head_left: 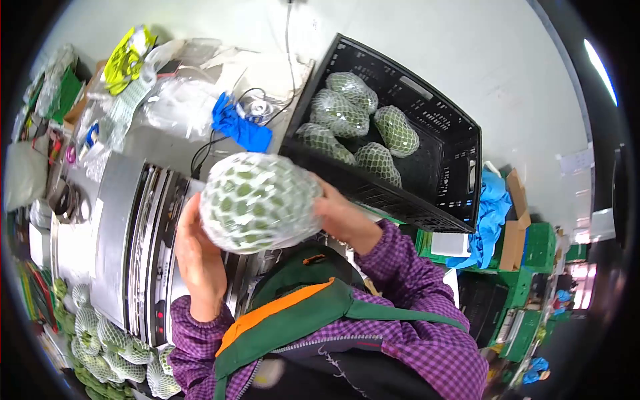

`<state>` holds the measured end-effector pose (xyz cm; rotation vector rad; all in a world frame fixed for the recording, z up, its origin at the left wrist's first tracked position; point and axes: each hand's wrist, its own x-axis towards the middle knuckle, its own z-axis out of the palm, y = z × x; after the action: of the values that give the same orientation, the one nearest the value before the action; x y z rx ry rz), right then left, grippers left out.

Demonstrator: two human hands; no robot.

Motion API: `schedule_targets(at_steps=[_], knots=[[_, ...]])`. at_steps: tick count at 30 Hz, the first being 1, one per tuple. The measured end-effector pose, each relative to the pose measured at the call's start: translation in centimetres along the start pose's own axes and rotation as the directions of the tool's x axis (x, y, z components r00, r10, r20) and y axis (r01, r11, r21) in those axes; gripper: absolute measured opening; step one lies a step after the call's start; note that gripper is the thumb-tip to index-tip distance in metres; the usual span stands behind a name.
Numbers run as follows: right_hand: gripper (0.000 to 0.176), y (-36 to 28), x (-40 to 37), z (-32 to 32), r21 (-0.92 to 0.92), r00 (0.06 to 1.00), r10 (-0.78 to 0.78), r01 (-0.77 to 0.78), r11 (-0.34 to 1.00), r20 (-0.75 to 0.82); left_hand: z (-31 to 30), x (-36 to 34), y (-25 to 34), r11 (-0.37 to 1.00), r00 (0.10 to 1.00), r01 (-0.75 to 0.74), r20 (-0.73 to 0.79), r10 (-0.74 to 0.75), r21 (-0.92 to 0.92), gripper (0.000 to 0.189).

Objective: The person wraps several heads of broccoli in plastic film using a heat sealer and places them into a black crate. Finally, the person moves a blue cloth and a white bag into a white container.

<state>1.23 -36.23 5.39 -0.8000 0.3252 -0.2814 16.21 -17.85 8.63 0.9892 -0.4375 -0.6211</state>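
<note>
Between my two hands is a big, rounded green fruit (pixel 260 203) in a white foam net, with shiny clear film around it. My left hand (pixel 200 257) cups its left side, and my right hand (pixel 341 217) grips the right side, fingers partly hidden behind it. Just beyond my right hand stands a black plastic crate (pixel 420 208), tilted in view. Several netted, film-wrapped green fruits (pixel 339 113) lie in its left and middle part. To the left of my left hand is a metal-topped machine (pixel 120 240) with slatted rollers or bars.
A blue glove (pixel 240 127), a can (pixel 257 109) and cables lie behind the fruit. Clear plastic bags (pixel 177 107) cover the table at upper left. More netted fruits (pixel 120 347) are piled at lower left. Green crates (pixel 537 247) and a cardboard box (pixel 515 220) stand at right.
</note>
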Motion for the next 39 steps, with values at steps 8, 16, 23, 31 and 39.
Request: schedule_targets(at_steps=[8, 16, 23, 31, 39], knots=[[0.073, -14.7, -9.9, -16.3, -0.218, 0.807, -0.457, 0.402, 0.889, -0.375, 19.8, 14.4, -9.8, 0.699, 0.713, -0.429, 0.69, -0.127, 0.572, 0.034], [0.066, -16.8, -19.3, -27.4, -0.242, 0.571, -0.431, 0.379, 0.893, -0.699, 28.6, 17.7, -28.0, 0.435, -0.227, -0.889, 0.687, -0.69, 0.143, 0.089], [0.064, -15.8, -20.9, -31.0, -0.155, 0.516, -0.338, 0.365, 0.918, -0.788, 28.6, 22.4, -32.5, 0.523, 0.013, -0.726, 0.77, -0.637, 0.445, 0.079], [0.075, -15.3, -16.6, -29.7, -0.28, 0.782, -0.092, -0.109, 0.954, -0.617, 29.5, 23.7, -35.9, 0.517, 0.147, -0.698, 0.806, -0.574, 0.495, 0.074], [0.087, -9.5, -10.3, -31.9, -0.805, 0.898, 0.106, -0.432, 0.407, -0.428, 28.9, 22.9, -35.3, 0.452, 0.185, -0.711, 0.764, -0.618, 0.538, 0.076]])
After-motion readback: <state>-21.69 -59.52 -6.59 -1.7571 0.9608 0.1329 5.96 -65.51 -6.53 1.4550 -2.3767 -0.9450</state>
